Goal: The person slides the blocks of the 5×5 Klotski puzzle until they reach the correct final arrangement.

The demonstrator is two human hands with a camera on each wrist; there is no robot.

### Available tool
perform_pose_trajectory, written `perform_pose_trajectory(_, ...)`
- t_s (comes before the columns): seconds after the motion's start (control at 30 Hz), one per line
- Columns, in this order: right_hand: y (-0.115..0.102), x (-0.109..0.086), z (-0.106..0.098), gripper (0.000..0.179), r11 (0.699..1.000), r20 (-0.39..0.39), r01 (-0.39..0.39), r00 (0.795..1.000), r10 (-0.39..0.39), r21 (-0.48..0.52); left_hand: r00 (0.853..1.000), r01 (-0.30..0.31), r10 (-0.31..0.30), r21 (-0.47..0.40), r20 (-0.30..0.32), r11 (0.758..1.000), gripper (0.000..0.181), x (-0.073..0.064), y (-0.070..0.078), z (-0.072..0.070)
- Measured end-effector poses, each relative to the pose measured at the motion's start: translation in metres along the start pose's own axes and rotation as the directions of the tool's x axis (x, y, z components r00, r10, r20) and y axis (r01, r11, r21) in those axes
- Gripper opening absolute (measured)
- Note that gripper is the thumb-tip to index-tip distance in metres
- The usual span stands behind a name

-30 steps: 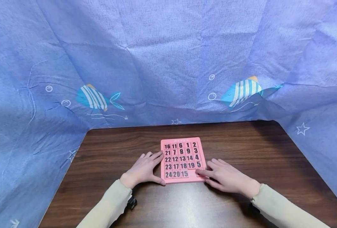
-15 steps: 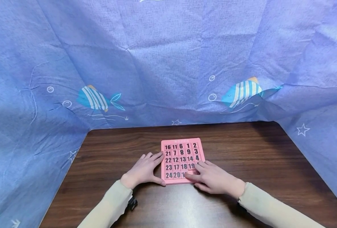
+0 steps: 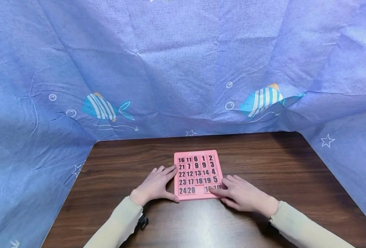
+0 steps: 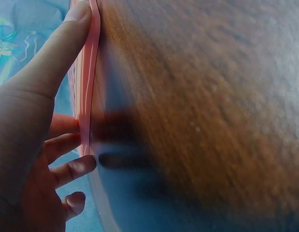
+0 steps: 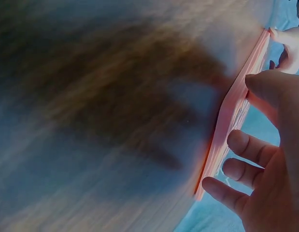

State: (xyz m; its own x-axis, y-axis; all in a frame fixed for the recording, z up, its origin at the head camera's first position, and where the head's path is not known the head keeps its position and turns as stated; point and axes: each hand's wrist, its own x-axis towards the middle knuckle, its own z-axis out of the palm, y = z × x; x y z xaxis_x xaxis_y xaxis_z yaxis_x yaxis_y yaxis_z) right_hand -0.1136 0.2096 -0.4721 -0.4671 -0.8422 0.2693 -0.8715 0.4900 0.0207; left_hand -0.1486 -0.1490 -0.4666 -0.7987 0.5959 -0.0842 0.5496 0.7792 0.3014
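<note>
A pink number puzzle [image 3: 198, 197] lies flat on the wooden tabletop [image 3: 127, 158] between the person's hands. The left hand [image 3: 156, 184], fingers loosely spread, rests its thumb at the puzzle's near left corner and its fingertips along the left edge. The right hand [image 3: 248, 193], index finger extended, grips nothing and touches the 15 tile [image 3: 206, 189]; a gap separates that tile from the 20 tile [image 3: 191, 190].

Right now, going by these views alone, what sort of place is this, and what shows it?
Probably a curtained-off tabletop workspace, likely indoors: fish-printed blue fabric hangs around a wood-grain table, and a pink number puzzle lies on top.
</note>
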Motion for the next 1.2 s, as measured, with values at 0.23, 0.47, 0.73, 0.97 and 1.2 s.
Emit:
perform_pose_trajectory(0.23, -0.004, 0.012, 0.005, 0.044, 1.000, -0.003, 0.013, 1.000, -0.013, -0.002, 1.000, 0.000, 0.000, 0.011, -0.004, 1.000, 0.117, 0.000, -0.001, 0.002)
perform_pose_trajectory(0.47, -0.015, 0.040, 0.007, 0.042, 0.998, 0.024, 0.063, 0.998, -0.063, -0.014, 1.000, 0.005, -0.005, -0.001, -0.001, 1.000, 0.116, -0.001, -0.001, 0.002)
perform_pose_trajectory(0.73, -0.023, 0.056, 0.011, 0.044, 0.995, 0.053, 0.076, 0.996, -0.073, -0.063, 1.000, 0.001, -0.001, 0.006, 0.002, 1.000, 0.116, 0.000, -0.001, 0.002)
perform_pose_trajectory(0.97, -0.017, 0.046, 0.010, 0.043, 0.997, 0.037, 0.067, 0.997, -0.066, -0.029, 1.000, 0.002, -0.002, 0.004, 0.005, 1.000, 0.116, 0.001, -0.002, 0.002)
perform_pose_trajectory(1.2, -0.009, 0.033, 0.009, 0.044, 0.999, 0.029, 0.047, 0.998, -0.047, -0.026, 1.000, -0.003, 0.003, 0.009, 0.003, 1.000, 0.117, 0.001, -0.002, 0.002)
